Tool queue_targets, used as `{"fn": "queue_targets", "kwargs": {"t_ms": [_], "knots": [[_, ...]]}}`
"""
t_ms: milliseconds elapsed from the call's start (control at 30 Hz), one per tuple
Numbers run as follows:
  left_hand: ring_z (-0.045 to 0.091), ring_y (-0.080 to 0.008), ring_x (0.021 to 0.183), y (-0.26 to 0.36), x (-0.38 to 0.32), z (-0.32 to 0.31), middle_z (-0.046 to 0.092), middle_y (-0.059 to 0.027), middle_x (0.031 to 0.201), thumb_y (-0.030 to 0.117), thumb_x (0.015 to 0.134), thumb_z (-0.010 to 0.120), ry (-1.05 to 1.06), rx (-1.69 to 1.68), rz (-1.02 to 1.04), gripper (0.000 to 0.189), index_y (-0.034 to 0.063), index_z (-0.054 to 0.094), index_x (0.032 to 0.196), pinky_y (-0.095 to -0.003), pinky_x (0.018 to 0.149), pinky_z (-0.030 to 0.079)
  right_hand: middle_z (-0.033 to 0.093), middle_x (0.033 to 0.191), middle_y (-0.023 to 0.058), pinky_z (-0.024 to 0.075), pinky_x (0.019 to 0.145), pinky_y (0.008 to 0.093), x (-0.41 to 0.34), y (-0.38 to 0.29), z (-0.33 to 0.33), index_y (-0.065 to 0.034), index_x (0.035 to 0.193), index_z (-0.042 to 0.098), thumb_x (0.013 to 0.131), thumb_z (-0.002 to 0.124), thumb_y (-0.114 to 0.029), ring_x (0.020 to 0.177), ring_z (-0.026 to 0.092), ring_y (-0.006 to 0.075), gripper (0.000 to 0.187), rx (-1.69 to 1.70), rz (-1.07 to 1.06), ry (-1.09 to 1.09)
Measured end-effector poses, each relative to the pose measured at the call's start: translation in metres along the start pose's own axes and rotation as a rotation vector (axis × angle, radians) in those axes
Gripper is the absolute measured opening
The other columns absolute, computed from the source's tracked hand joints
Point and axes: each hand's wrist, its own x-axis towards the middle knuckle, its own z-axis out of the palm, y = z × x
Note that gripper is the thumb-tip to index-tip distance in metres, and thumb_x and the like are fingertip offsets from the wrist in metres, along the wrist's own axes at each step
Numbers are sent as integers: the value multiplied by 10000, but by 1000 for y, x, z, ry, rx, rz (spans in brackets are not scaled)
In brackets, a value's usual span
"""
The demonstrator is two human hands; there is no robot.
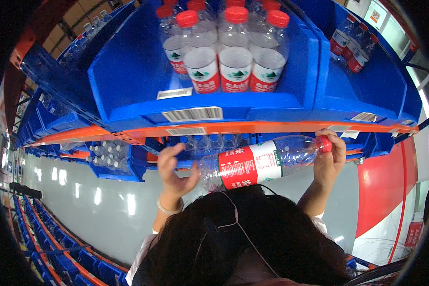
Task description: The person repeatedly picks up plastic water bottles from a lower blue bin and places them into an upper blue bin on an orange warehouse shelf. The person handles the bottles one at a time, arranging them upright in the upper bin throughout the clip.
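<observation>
A clear plastic bottle with a red-and-white label lies nearly level in front of me. My right hand grips it by its red screw cap. At the other end, near the bottle's base, my left hand has thumb and fingers spread apart and a bangle on its wrist. Beyond my hands, a blue plastic bin holds several upright bottles with the same red caps and labels.
A neighbouring blue bin at the right holds more red-capped bottles. An orange shelf beam runs below the bins. On the lower level stand blue-capped bottles and a bin of white-capped bottles. More racks stand at lower left.
</observation>
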Motion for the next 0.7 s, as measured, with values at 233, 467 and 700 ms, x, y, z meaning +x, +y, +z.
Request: {"fn": "queue_targets", "kwargs": {"t_ms": [233, 467, 700], "knots": [[448, -355, 1259, -49, 37, -70, 455, -203, 1335, 37, 823, 625, 237, 374, -31, 526, 6, 445, 1317, -462, 1059, 364, 565, 1189, 229, 480, 896, 372, 3, -16, 62, -8, 1220, 515, 928, 647, -253, 1067, 565, 263, 403, 7, -53, 42], [440, -284, 1294, -72, 73, -73, 545, -103, 1335, 224, 840, 639, 22, 534, -19, 456, 96, 579, 1273, -477, 1137, 204, 555, 1216, 235, 472, 922, 361, 4, -24, 113, -3, 1245, 512, 938, 626, -206, 1118, 551, 272, 386, 22, -207, 186], [448, -241, 1239, -81, 71, -62, 570, -51, 1234, 368, 833, 629, 2, 570, -3, 469, 112, 588, 1224, -468, 1159, 101, 546, 1271, 233, 526, 893, 376, 56, -51, 151, 24, 1302, 489, 988, 526, -137, 1153, 565, 276, 354, -131, -403, 272]]}}
